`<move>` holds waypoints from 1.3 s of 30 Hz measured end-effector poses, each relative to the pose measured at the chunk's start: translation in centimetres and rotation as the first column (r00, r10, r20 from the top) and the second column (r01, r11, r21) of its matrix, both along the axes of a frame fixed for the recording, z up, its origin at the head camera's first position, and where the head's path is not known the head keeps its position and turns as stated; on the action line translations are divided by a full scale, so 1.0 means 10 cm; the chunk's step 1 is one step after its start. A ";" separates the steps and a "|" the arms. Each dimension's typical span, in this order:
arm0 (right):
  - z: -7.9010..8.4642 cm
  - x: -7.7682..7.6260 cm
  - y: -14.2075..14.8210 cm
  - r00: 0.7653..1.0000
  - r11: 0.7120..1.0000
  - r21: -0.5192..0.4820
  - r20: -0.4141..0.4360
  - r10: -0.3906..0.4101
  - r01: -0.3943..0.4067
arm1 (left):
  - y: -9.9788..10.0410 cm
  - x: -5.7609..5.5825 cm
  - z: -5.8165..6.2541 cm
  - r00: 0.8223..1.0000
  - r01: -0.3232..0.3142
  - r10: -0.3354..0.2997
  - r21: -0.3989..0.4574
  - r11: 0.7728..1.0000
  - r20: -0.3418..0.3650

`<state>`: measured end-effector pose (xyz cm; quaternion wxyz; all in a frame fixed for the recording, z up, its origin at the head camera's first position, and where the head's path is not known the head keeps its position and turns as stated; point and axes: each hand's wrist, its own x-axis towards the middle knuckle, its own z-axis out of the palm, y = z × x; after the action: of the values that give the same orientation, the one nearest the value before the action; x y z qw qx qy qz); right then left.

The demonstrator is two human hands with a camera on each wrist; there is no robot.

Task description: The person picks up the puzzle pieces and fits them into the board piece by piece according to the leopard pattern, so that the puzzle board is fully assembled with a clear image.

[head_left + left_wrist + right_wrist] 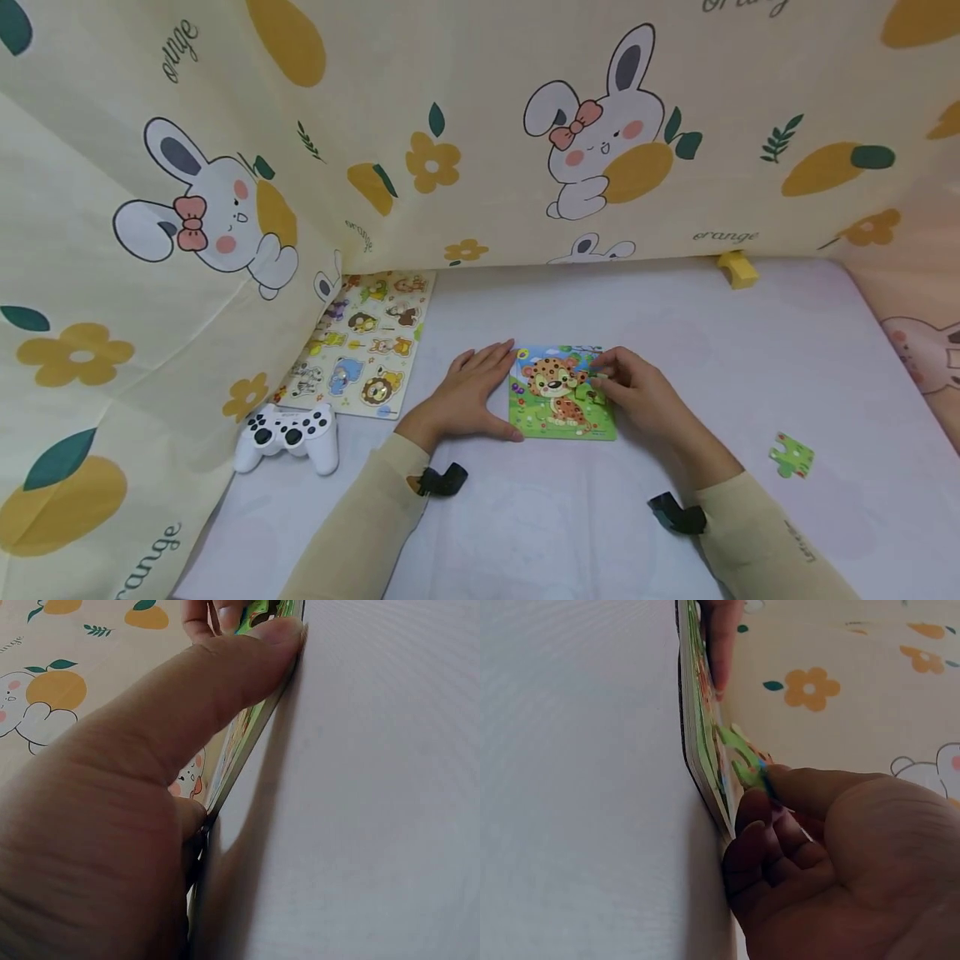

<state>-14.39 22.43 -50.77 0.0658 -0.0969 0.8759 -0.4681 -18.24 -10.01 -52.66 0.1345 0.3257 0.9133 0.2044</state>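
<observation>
A square jigsaw puzzle (551, 423) with a spotted leopard cub on green grass lies flat between both hands. My left hand (467, 393) rests along its left side, fingers extended toward the top corner. The left thumb (255, 656) lies at the lower left corner in the left wrist view. Over the puzzle's right side, my right hand (647, 398) pinches a green puzzle piece (742, 754) between thumb and fingers. In the right wrist view that piece is tilted, close over the board's surface. Dark gaps show in the picture near the right fingertips.
Another puzzle piece (792, 456), green with red marks, lies to the right. A white game controller (288, 435) and an animal picture board (390, 350) are at the left. A yellow block (738, 271) stands at the back, by the patterned curtain (480, 225).
</observation>
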 end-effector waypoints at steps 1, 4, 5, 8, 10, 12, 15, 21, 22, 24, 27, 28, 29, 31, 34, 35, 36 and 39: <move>0.00 0.00 0.00 1.000 1.000 0.000 0.001 -0.007 0.007 | 0.00 0.00 0.00 1.000 -0.002 0.002 0.002 1.000 0.000; -0.01 0.01 -0.02 1.000 1.000 0.003 0.003 -0.020 0.020 | 0.00 0.00 0.00 1.000 -0.003 0.003 0.003 1.000 -0.001; -0.01 0.01 -0.02 1.000 1.000 0.004 0.000 -0.021 0.021 | 0.00 0.00 0.00 1.000 -0.003 0.003 0.003 1.000 -0.002; -0.01 0.02 -0.03 1.000 1.000 0.006 -0.007 -0.018 0.018 | 0.00 0.01 0.00 1.000 -0.001 0.002 0.003 1.000 -0.004; -0.01 0.02 -0.03 1.000 1.000 0.016 -0.017 -0.015 0.015 | 0.00 0.01 -0.01 1.000 -0.004 0.004 -0.003 1.000 -0.004; -0.01 0.02 -0.03 0.999 1.000 0.026 -0.030 -0.016 0.017 | -0.01 0.01 -0.01 1.000 -0.007 0.007 -0.001 1.000 -0.004; 0.00 0.04 -0.03 0.997 0.997 0.061 -0.070 -0.033 0.037 | -0.01 0.01 -0.02 1.000 -0.007 0.007 0.003 1.000 -0.005; 0.06 0.15 -0.09 0.976 0.970 0.239 -0.195 0.097 -0.049 | 0.00 0.01 -0.01 1.000 -0.003 0.003 0.007 1.000 0.001; 0.07 0.18 -0.11 0.963 0.954 0.287 -0.220 0.155 -0.087 | 0.00 0.02 0.00 1.000 -0.004 0.004 0.006 1.000 0.002; 0.08 0.24 -0.15 0.930 0.910 0.386 -0.254 0.264 -0.153 | 0.00 0.02 0.01 1.000 -0.004 0.004 0.004 1.000 0.002; 0.09 0.33 -0.18 0.888 0.848 0.487 -0.268 0.374 -0.211 | 0.00 0.01 0.02 1.000 -0.003 0.003 0.003 1.000 -0.004; 0.09 0.35 -0.19 0.883 0.837 0.501 -0.261 0.390 -0.221 | 0.00 0.01 0.02 1.000 -0.003 0.003 0.004 1.000 -0.005; 0.09 0.37 -0.19 0.885 0.830 0.509 -0.245 0.396 -0.230 | 0.00 0.02 0.02 1.000 -0.002 0.002 0.005 1.000 -0.005; 0.08 0.40 -0.20 0.894 0.824 0.514 -0.214 0.394 -0.240 | 0.00 0.02 0.02 1.000 -0.002 0.002 0.002 1.000 -0.007; 0.06 0.40 -0.20 0.908 0.825 0.509 -0.176 0.381 -0.247 | 0.00 0.02 0.02 1.000 -0.002 0.002 0.000 1.000 -0.005; 0.06 0.40 -0.20 0.910 0.824 0.510 -0.168 0.378 -0.248 | 0.00 0.02 0.02 1.000 -0.002 0.002 0.000 1.000 -0.004; 0.06 0.40 -0.20 0.913 0.824 0.509 -0.159 0.375 -0.250 | 0.00 0.02 0.02 1.000 -0.002 0.002 0.000 1.000 -0.004; 0.07 0.41 -0.20 0.921 0.825 0.501 -0.129 0.368 -0.259 | 0.00 0.02 0.02 1.000 -0.004 0.004 0.006 1.000 -0.004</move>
<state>-10.33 20.43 -50.10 0.0665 -0.2724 0.9370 -0.2081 -18.01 -9.97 -52.46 0.1311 0.3246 0.9136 0.2068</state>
